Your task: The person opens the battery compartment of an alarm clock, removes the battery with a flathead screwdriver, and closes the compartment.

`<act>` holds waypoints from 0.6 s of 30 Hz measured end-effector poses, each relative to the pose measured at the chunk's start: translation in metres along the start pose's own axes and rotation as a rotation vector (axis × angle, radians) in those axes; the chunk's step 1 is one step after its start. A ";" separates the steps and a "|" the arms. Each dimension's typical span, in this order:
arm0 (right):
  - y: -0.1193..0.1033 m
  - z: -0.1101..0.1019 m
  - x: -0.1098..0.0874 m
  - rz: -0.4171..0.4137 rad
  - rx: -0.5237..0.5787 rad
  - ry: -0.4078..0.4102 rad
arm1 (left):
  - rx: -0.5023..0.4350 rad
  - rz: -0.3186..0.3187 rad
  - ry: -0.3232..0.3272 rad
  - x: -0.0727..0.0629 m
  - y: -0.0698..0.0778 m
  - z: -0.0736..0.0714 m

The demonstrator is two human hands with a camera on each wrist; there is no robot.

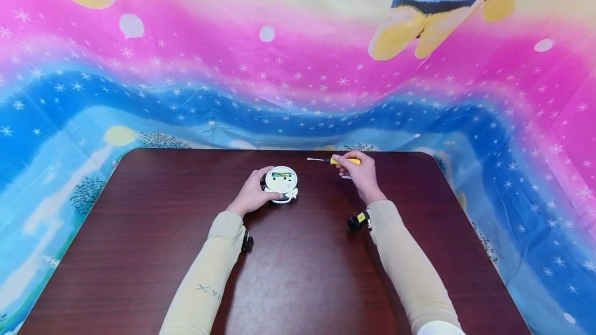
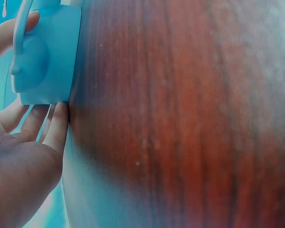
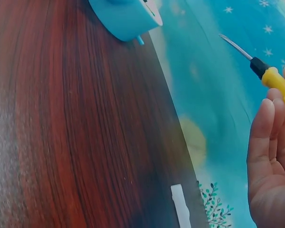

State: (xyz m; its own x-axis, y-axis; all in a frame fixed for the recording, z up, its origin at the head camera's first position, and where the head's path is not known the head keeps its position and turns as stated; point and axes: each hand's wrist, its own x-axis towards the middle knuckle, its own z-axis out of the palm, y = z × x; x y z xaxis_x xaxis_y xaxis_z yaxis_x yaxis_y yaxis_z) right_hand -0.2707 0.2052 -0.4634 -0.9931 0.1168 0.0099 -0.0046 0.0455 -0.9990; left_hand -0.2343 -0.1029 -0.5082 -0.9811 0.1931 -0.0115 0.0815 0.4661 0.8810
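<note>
Near the far edge of the table, my left hand [image 1: 250, 194] holds a small white round-bodied device [image 1: 281, 184], its thumb at the near side and fingers round the left. A slot [image 1: 281, 174] with green and gold inside shows in the device's upward face. The left wrist view shows the device's side wall and a curved rod-like part, with fingertips beneath it. Off to the right, my right hand [image 1: 364, 176] pinches the yellow handle of a screwdriver [image 3: 275, 80] between thumb and fingers. Its metal tip points left toward the device, apart from it.
A thin white strip-shaped piece [image 3: 181, 206] lies on the table by its far edge, partly hidden below the right hand in the head view. The dark wood table [image 1: 298, 273] ends at a printed cloth backdrop [image 1: 298, 87] right behind.
</note>
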 end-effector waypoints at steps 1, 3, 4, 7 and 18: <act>0.000 -0.001 0.000 0.003 0.002 0.003 | 0.000 -0.001 0.000 0.000 0.000 0.000; 0.001 -0.003 0.000 0.004 0.009 0.008 | 0.001 0.001 -0.001 0.000 0.000 0.000; 0.001 -0.004 0.000 0.001 0.018 0.013 | 0.004 0.001 -0.001 -0.001 0.000 0.000; 0.002 -0.008 0.001 -0.004 0.049 0.017 | 0.011 0.000 -0.003 0.000 -0.001 0.000; 0.011 -0.027 0.000 0.018 -0.087 0.115 | 0.019 0.013 0.000 0.001 -0.002 -0.001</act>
State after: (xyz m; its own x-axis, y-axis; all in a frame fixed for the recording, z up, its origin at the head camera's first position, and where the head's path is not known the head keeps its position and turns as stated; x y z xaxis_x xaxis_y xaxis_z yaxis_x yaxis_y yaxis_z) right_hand -0.2672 0.2320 -0.4728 -0.9728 0.2315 0.0025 0.0279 0.1279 -0.9914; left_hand -0.2356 -0.1041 -0.5098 -0.9799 0.1995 -0.0005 0.0972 0.4796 0.8721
